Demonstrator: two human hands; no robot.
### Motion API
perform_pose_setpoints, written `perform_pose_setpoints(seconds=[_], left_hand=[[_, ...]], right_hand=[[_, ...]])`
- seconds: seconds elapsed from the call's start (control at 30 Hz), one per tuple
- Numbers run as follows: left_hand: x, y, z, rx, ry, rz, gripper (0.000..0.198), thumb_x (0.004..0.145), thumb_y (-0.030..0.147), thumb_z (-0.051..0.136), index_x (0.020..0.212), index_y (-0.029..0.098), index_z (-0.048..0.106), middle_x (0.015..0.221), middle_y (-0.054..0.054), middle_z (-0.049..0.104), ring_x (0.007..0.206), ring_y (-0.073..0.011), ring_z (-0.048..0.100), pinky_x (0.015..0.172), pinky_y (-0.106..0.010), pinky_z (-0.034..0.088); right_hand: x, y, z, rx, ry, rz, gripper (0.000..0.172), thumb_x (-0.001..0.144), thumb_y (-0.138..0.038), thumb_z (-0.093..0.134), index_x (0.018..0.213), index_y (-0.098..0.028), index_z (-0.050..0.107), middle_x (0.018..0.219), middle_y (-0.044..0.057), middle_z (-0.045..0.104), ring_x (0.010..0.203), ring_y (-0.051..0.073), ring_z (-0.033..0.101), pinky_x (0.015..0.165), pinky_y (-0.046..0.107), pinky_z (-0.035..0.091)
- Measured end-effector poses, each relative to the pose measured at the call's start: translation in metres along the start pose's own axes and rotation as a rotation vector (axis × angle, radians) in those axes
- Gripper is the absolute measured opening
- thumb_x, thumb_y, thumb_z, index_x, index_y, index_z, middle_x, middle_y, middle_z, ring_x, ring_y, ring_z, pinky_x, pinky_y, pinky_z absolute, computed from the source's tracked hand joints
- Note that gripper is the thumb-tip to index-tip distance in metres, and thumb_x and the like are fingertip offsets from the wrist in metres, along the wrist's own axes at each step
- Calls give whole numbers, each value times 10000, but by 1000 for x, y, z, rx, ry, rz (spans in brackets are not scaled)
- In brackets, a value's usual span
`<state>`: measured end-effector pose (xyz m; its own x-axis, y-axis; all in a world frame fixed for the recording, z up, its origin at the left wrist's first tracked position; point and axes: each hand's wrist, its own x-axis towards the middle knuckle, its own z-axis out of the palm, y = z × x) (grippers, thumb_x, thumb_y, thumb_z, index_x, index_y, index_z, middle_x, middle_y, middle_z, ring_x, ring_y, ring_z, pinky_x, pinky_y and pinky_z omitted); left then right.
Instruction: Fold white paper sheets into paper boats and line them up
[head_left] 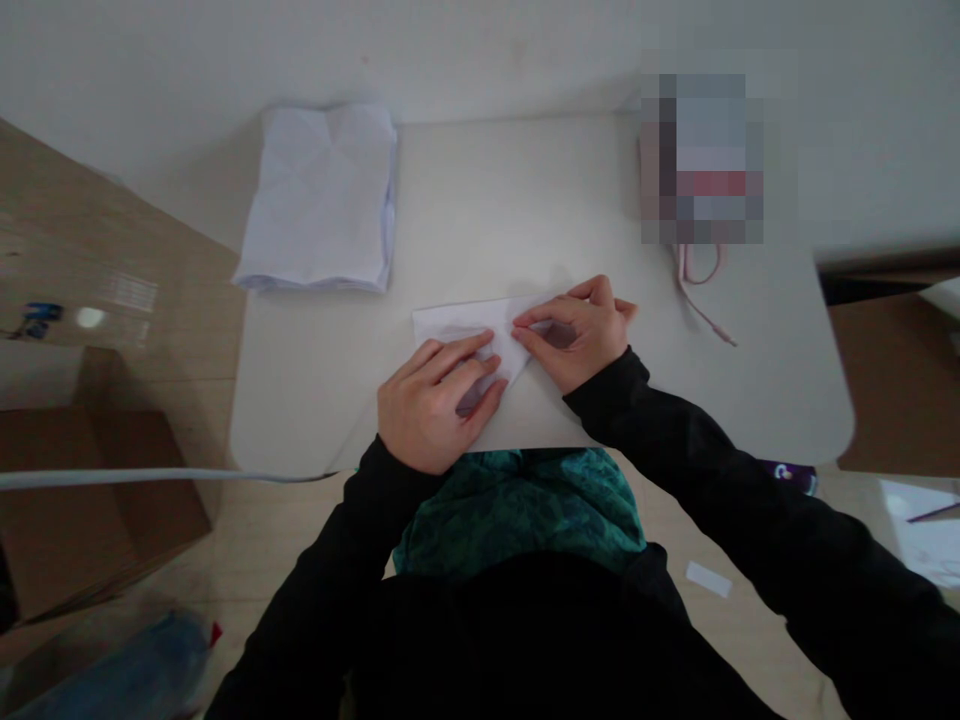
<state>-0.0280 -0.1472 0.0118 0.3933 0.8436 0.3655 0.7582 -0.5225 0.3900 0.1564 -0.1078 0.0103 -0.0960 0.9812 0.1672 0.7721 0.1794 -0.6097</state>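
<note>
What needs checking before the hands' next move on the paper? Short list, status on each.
1. Paper lying on table: ok, within the table's front edge.
2. Left hand steadying the paper: ok, fingers spread, fingertips on it.
3. Right hand gripping a layer: cannot tell; thumb and index tips come together at the paper, but what is between them is too small to see.
4. Paper's edges lined up: cannot tell, both hands cover part of it.
5. Stack out of the way: ok, apart from the paper and both hands.
6. Cord out of the way: ok, beyond the right hand and not touching it.
</note>
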Motion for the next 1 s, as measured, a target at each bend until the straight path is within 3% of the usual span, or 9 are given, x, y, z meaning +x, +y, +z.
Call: perform_pose_setpoints(seconds=[0.5,1.0], left_hand=[[-1,3,0,69,37,3,149,837,299,626,942,219,694,1121,2,700,903,-184,649,750,-325,553],[-1,4,-1,-24,50,-33,134,825,279,645,934,221,696,1070,0,712,926,-165,671,814,-307,545]], right_hand=[[0,1,2,29,7,-16,122,800,-337,623,791,-240,697,840,47,717,961,266,505,884,513,237],[0,3,2,3,-19,-13,125,820,-338,610,828,-251,699,849,50,703,972,264,501,879,501,248]])
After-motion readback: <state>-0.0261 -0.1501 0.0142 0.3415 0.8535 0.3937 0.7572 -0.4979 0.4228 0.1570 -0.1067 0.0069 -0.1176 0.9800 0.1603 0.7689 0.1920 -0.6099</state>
